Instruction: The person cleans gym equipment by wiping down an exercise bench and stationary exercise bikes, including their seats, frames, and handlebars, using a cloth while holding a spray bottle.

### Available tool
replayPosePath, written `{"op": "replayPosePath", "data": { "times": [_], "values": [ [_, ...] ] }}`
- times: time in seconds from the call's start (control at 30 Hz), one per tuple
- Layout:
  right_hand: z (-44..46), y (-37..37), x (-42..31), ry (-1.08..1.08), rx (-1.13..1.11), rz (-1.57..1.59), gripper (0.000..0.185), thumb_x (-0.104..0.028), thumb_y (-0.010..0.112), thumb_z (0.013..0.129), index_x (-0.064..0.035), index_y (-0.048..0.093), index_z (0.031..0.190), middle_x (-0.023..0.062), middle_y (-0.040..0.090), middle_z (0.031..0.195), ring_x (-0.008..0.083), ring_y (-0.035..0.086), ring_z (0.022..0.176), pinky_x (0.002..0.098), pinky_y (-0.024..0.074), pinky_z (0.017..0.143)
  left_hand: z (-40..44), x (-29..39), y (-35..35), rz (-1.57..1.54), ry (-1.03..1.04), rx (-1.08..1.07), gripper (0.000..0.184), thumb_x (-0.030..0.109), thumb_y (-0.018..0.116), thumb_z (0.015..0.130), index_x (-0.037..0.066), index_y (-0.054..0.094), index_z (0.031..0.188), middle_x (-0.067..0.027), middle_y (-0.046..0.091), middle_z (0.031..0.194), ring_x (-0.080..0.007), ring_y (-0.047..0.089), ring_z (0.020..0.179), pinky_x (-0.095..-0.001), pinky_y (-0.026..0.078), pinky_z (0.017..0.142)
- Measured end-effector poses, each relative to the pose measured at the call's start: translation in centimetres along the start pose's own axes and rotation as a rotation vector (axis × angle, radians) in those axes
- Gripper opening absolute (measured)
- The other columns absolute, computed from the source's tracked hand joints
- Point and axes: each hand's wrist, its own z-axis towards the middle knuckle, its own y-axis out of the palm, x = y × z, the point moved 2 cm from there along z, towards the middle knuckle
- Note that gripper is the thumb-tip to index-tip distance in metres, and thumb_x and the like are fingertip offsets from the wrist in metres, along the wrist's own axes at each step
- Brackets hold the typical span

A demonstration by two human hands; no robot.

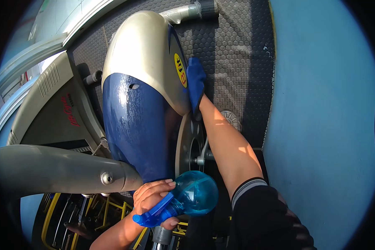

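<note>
My left hand is closed round the neck of a blue spray bottle, which is tilted with its trigger head toward the lower left. Some blue liquid shows through the clear body. At the bike's right side, my right hand presses a blue cloth against the casing, beside the yellow logo sticker. The cloth hides its fingers. The exercise bike's casing is cream at the top and dark blue below, with wet streaks and droplets on the blue part.
A grey tube of the bike crosses at the left. Below my right forearm are a crank and a pedal. Another grey machine stands to the left. Textured rubber flooring meets a blue wall at the right.
</note>
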Motion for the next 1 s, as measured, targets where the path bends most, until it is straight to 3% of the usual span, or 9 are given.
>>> {"op": "replayPosePath", "data": {
  "times": [0.03,0.2,0.3,0.4,0.47,0.6,0.73,0.8,1.0],
  "values": [
    [-3.2,-0.9,0.6,0.294,0.012,0.325,0.010,-0.010,0.060,0.083,-0.0026,0.058,0.089,0.0224,0.061,0.088,0.0410,0.059,0.078,0.0425,0.0495,0.069,0.0,0.0,-0.1,-0.001,-0.015,-0.006,0.065,0.059,0.069,0.076,-0.004,0.057,0.083,-0.0221,0.069,0.093,-0.0349,0.070,0.086,-0.0385,0.057,0.077],
    [-17.2,-7.0,-4.3,-0.006,0.048,0.155,0.019,-0.008,0.057,0.089,-0.0020,0.058,0.107,0.0179,0.060,0.105,0.0286,0.060,0.098,0.0384,0.0473,0.088,-0.5,-0.4,-0.1,-0.125,-0.088,0.025,0.068,0.057,0.069,0.076,-0.007,0.060,0.099,-0.0225,0.067,0.101,-0.0364,0.068,0.093,-0.0415,0.055,0.084],
    [-28.2,-8.7,-7.4,0.482,-0.410,0.737,0.038,-0.018,0.056,0.094,-0.0042,0.048,0.129,0.0122,0.056,0.122,0.0238,0.056,0.112,0.0346,0.0449,0.097,-1.2,-0.5,-0.1,-0.248,-0.136,0.092,0.069,0.051,0.067,0.079,-0.008,0.056,0.113,-0.0220,0.065,0.107,-0.0327,0.065,0.098,-0.0407,0.051,0.090],
    [-34.8,-10.5,-8.3,0.301,-0.726,0.924,0.042,-0.026,0.057,0.096,-0.0069,0.052,0.133,0.0088,0.059,0.126,0.0205,0.056,0.118,0.0333,0.0456,0.100,-0.5,0.2,-0.1,-0.318,-0.316,0.037,0.064,0.043,0.062,0.083,-0.008,0.050,0.120,-0.0207,0.064,0.108,-0.0286,0.063,0.098,-0.0388,0.049,0.090],
    [-38.4,-11.5,-6.7,0.071,-0.576,0.291,0.046,-0.022,0.054,0.097,-0.0046,0.042,0.139,0.0091,0.051,0.137,0.0212,0.049,0.125,0.0340,0.0376,0.107,1.5,2.1,-0.1,-0.401,-0.465,0.091,0.061,0.036,0.059,0.085,-0.005,0.043,0.127,-0.0187,0.063,0.106,-0.0252,0.062,0.100,-0.0379,0.047,0.091],
    [-44.3,-11.3,0.9,0.259,-0.303,0.588,0.052,-0.019,0.057,0.095,-0.0051,0.038,0.141,0.0111,0.044,0.143,0.0223,0.044,0.130,0.0352,0.0328,0.111,3.0,3.5,-2.3,-0.302,-0.486,0.090,0.045,0.029,0.055,0.090,-0.003,0.051,0.122,-0.0163,0.063,0.107,-0.0231,0.062,0.100,-0.0363,0.046,0.092],
    [-40.8,-10.4,3.1,0.226,-0.101,-0.408,0.019,0.000,0.049,0.084,-0.0032,0.053,0.102,0.0094,0.058,0.093,0.0280,0.058,0.096,0.0377,0.0468,0.081,1.3,3.5,-4.4,-0.466,-0.647,0.076,0.037,0.025,0.054,0.092,0.000,0.053,0.120,-0.0143,0.067,0.097,-0.0228,0.064,0.098,-0.0365,0.049,0.091],
    [-39.7,-9.7,5.1,0.240,-0.108,-0.403,0.022,-0.005,0.049,0.086,-0.0041,0.051,0.107,0.0087,0.056,0.098,0.0270,0.056,0.099,0.0373,0.0448,0.084,-0.3,3.9,-4.4,-0.555,-0.741,0.037,0.035,0.021,0.053,0.092,0.000,0.053,0.120,-0.0138,0.067,0.097,-0.0224,0.065,0.096,-0.0360,0.051,0.089],
    [-31.5,-5.4,16.4,0.364,-0.252,0.723,0.050,-0.036,0.048,0.094,-0.0095,0.039,0.135,0.0045,0.047,0.129,0.0205,0.042,0.122,0.0346,0.0327,0.102,-3.6,1.9,-3.1,-0.542,-0.861,-0.060,0.053,0.034,0.057,0.081,-0.003,0.052,0.119,-0.0136,0.066,0.094,-0.0250,0.067,0.088,-0.0361,0.052,0.086]
  ]
}}
